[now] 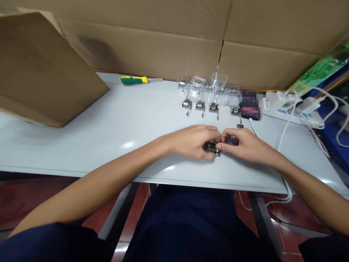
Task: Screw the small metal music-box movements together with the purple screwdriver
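Note:
My left hand [194, 141] curls round a small metal music box movement [213, 148] low over the white table, thumb and fingers gripping its left side. My right hand [247, 146] meets it from the right, its thumb at the movement's edge and its index finger bent. What the right fingertips pinch is hidden. A dark purple rounded object [231, 141] shows inside the curl of the right hand; I cannot tell whether it is held or lies on the table. Beyond my hands stand several similar crank movements [200, 105] in a row.
Behind the row are clear plastic boxes [219, 95]. A green-yellow screwdriver [135, 80] lies at the back. To the right are a dark phone-like device [249, 105] and a white power strip [293, 109] with cables. A cardboard box [49, 69] stands left; cardboard walls the back.

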`<state>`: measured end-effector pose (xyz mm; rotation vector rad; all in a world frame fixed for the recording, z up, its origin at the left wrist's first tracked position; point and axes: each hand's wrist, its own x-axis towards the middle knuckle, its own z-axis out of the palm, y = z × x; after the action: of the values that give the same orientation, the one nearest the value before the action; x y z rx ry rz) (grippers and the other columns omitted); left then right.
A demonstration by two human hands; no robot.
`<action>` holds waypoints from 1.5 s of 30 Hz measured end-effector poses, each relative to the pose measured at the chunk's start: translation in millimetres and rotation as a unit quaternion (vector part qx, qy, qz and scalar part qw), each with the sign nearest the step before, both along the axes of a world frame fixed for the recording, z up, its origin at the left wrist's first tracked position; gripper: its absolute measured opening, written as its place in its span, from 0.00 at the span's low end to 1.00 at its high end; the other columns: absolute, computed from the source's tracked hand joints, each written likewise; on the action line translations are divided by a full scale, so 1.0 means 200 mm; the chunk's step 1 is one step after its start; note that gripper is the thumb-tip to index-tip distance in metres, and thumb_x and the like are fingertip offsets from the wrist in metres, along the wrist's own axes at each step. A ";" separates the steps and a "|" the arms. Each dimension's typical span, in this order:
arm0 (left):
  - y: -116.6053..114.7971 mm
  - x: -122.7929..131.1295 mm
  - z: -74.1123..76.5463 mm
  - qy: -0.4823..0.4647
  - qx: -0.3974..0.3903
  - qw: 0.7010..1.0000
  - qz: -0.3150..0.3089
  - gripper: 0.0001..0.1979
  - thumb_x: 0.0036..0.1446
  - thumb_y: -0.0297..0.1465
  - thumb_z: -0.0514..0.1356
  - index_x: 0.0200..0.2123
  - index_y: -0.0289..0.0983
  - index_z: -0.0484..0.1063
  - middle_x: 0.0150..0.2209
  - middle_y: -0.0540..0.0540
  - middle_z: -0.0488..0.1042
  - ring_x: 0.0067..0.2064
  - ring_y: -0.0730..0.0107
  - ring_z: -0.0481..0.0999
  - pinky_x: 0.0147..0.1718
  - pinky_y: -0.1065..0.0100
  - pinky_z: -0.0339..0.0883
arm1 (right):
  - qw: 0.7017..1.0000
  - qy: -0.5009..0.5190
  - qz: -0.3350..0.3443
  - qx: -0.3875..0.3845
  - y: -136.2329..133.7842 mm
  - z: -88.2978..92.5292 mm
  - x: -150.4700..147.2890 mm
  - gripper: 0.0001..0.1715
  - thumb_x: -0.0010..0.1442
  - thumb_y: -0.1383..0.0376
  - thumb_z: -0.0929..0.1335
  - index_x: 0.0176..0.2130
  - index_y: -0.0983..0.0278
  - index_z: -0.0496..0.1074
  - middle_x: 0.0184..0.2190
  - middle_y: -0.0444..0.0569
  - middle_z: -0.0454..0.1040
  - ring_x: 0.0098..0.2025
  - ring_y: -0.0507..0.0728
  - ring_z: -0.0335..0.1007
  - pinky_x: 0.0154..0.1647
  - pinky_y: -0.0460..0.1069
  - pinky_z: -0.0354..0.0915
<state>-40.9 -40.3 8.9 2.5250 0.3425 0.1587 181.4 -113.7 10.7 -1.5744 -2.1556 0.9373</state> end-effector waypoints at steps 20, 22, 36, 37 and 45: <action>0.00 0.01 0.00 0.004 -0.003 1.000 -0.001 0.13 0.57 0.32 0.63 0.46 0.36 0.75 0.40 0.45 0.74 0.39 0.66 0.73 0.39 0.66 0.66 | 0.994 0.086 0.035 -0.065 0.04 -0.05 0.02 0.15 0.61 0.54 0.74 0.35 0.62 0.71 0.32 0.43 0.72 0.35 0.54 0.65 0.36 0.50 0.59; -0.01 0.01 0.00 0.004 0.001 1.000 0.000 0.13 0.57 0.32 0.63 0.46 0.36 0.75 0.40 0.45 0.74 0.38 0.66 0.73 0.39 0.66 0.66 | 0.990 0.107 0.044 -0.083 0.06 -0.06 0.03 0.16 0.60 0.55 0.75 0.34 0.61 0.70 0.31 0.43 0.71 0.35 0.54 0.64 0.35 0.50 0.59; -0.01 0.01 -0.01 0.005 0.012 1.000 0.007 0.13 0.56 0.33 0.62 0.44 0.37 0.74 0.40 0.46 0.74 0.39 0.66 0.73 0.38 0.65 0.65 | 0.981 0.129 0.074 -0.125 0.11 -0.05 0.05 0.18 0.57 0.53 0.76 0.35 0.62 0.71 0.34 0.45 0.73 0.36 0.55 0.65 0.39 0.52 0.61; -0.01 0.01 -0.01 0.005 0.014 1.000 0.007 0.12 0.56 0.33 0.62 0.44 0.37 0.74 0.40 0.45 0.74 0.39 0.66 0.73 0.38 0.65 0.65 | 0.981 0.126 0.074 -0.128 0.11 -0.05 0.05 0.18 0.57 0.53 0.76 0.35 0.62 0.71 0.34 0.45 0.73 0.36 0.55 0.65 0.39 0.52 0.61; -0.01 0.01 0.00 0.009 0.020 1.000 0.007 0.11 0.55 0.33 0.62 0.42 0.37 0.73 0.39 0.45 0.74 0.38 0.65 0.73 0.37 0.65 0.65 | 0.983 0.114 0.069 -0.130 0.10 -0.03 0.05 0.15 0.56 0.57 0.75 0.35 0.62 0.70 0.34 0.45 0.72 0.37 0.55 0.65 0.39 0.51 0.61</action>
<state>-38.6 -42.7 8.2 2.5660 0.3675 0.1503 191.4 -92.8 5.2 -1.3589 -2.0662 1.4204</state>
